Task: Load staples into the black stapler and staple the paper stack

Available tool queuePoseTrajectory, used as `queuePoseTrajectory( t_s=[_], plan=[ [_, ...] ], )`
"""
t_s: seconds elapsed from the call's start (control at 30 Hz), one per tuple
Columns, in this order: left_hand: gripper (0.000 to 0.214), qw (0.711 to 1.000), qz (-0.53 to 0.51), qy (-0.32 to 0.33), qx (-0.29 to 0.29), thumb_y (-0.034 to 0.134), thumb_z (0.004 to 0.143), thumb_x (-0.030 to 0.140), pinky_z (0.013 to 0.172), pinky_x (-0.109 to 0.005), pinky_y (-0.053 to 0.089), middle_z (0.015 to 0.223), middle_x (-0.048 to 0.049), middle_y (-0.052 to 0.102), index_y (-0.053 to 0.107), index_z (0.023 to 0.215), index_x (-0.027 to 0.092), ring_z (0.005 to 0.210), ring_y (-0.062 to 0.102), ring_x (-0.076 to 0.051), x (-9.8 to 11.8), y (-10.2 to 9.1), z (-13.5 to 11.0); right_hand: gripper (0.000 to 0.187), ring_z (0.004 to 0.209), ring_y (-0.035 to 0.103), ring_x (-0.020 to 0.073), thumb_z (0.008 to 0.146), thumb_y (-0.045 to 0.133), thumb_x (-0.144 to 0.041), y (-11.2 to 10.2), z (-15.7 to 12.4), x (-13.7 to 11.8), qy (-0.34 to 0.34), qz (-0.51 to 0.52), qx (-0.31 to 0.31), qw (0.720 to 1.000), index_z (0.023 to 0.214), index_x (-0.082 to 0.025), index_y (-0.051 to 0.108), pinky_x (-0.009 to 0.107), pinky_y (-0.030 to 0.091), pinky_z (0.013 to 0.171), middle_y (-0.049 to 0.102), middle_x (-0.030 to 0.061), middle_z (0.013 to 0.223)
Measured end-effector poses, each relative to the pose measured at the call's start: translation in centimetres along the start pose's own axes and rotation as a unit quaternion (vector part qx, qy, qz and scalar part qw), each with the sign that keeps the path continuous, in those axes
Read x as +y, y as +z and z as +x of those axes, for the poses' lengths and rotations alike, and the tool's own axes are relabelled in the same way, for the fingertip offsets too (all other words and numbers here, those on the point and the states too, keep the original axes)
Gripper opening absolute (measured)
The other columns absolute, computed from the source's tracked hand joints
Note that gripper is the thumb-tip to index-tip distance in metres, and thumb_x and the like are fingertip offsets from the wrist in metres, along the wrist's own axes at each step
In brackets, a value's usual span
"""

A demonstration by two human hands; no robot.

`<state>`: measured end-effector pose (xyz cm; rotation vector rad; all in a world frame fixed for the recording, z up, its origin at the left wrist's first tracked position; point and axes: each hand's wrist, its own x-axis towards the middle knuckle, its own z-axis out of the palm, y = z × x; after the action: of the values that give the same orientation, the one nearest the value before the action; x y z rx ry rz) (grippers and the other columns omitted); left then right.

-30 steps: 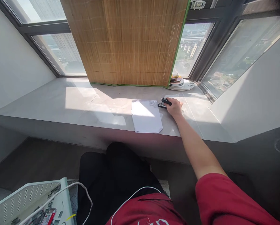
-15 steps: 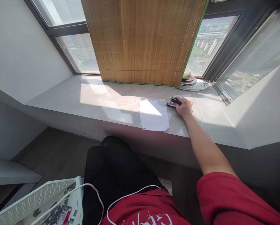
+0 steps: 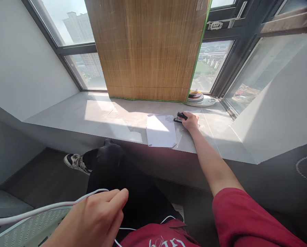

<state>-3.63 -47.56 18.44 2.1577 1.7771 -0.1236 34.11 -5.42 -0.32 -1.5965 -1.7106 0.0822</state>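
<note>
My right hand (image 3: 191, 121) is closed round a black stapler (image 3: 181, 116) on the window sill. The stapler's front end points left, its upper and lower arms apart, at the right edge of a sheet of white paper (image 3: 161, 132). Small dark marks show in the paper's upper right corner, and its lower corners look creased. Low in the view, my left hand (image 3: 97, 212) is raised before my lap with its fingers curled in; what they hold, if anything, is hidden. A white cable (image 3: 58, 204) runs along the top of this hand.
A bamboo blind (image 3: 148, 51) hangs down to the pale sill (image 3: 112, 120). Stacked plates (image 3: 196, 98) stand at the back right by the window. A perforated pale basket (image 3: 22, 226) is at lower left, partly behind my left hand. My shoe (image 3: 76, 162) rests on the floor.
My left hand has come into view at the bottom, over the basket, and the cable lies higher. My leg has swung left, showing a shoe. The right hand still holds the stapler; the view has shifted.
</note>
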Motion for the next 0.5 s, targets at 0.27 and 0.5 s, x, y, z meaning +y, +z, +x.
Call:
queuePoseTrajectory(
  t_s=[0.27, 0.5],
  plan=[
    [0.023, 0.994, -0.013, 0.076, -0.079, 0.048, 0.097, 0.015, 0.067, -0.033, 0.049, 0.093, -0.0071, 0.075, 0.066, 0.105, 0.026, 0.08, 0.074, -0.026, 12.7, 1.2, 9.3, 0.027, 0.104, 0.064, 0.0293, 0.092, 0.068, -0.033, -0.3, 0.0, -0.4, 0.005, 0.009, -0.013, 1.0, 0.115, -0.028, 0.08, 0.044, 0.037, 0.098, 0.077, 0.0082, 0.105],
    [0.036, 0.993, -0.017, 0.072, 0.097, 0.043, 0.099, 0.01, 0.087, -0.037, 0.057, 0.113, -0.0153, 0.077, 0.075, 0.114, 0.019, 0.105, 0.074, -0.028, 9.1, 1.0, 30.6, 0.032, 0.109, 0.065, 0.0324, 0.092, 0.067, -0.033, 0.4, 0.4, -0.4, 0.008, -0.012, -0.008, 1.0, 0.122, -0.028, 0.079, 0.046, 0.039, 0.1, 0.079, 0.01, 0.111]
  ],
)
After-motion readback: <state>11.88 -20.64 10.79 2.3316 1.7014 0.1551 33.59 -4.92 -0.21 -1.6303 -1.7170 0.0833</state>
